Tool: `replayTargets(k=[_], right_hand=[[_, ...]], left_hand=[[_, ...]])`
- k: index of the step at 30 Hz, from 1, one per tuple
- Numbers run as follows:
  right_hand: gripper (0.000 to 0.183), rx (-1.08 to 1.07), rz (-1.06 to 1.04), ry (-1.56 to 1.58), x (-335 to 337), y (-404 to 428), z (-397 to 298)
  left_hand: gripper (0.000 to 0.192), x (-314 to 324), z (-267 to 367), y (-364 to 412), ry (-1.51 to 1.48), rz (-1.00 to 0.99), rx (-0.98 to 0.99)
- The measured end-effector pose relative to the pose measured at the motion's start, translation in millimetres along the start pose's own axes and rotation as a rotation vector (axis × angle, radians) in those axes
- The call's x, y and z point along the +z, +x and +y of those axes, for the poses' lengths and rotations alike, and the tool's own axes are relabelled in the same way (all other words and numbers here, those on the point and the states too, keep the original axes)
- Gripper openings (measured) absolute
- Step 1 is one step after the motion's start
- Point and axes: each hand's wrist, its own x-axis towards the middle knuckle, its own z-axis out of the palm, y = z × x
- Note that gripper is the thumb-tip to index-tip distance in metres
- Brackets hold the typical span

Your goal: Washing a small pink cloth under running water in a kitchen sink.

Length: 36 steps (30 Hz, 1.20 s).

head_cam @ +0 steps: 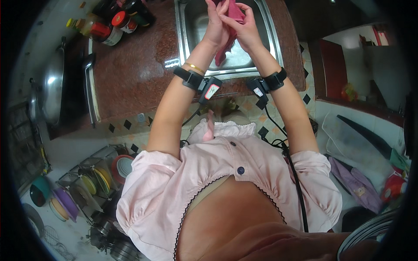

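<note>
A damp-looking crimson cloth (223, 53) hangs between my two hands above the stainless steel sink (273, 39). My left hand (216, 27) presses against the cloth from the left, its fingertips partly cut off by the top edge of the picture. From the other side my right hand (247, 31) grips the same cloth, with the thumb reaching across towards the left hand. One end of the cloth dangles below the hands over the basin. Each wrist carries a black strap with a small device, and a gold bangle (195, 67) circles the left one.
The sink is set in a reddish-brown stone countertop (137, 75). Jars and bottles (124, 21) stand at its back left, near a wok (54, 84) on the far left. A dish rack (94, 182) with plates sits at lower left. Black cables (295, 182) run along my right side.
</note>
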Motion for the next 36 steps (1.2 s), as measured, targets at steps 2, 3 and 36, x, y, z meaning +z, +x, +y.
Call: replayTargets(k=[2,3,36], right_hand=[[0.032,0.048,-0.047,0.153,-17.3,14.9,18.0],[0.029,0.092,-0.08,0.309,-26.8,22.3,23.9],[0.035,0.645,-0.164,0.423,-54.0,58.2,-46.2]], left_hand=[[0.072,-0.6,4.8,2.6,-0.018,-0.044,-0.007],[0.068,-4.6,8.5,5.8,0.014,-0.08,0.005],[0.063,-71.1,2.3,-2.5,0.758,0.354,-0.328]])
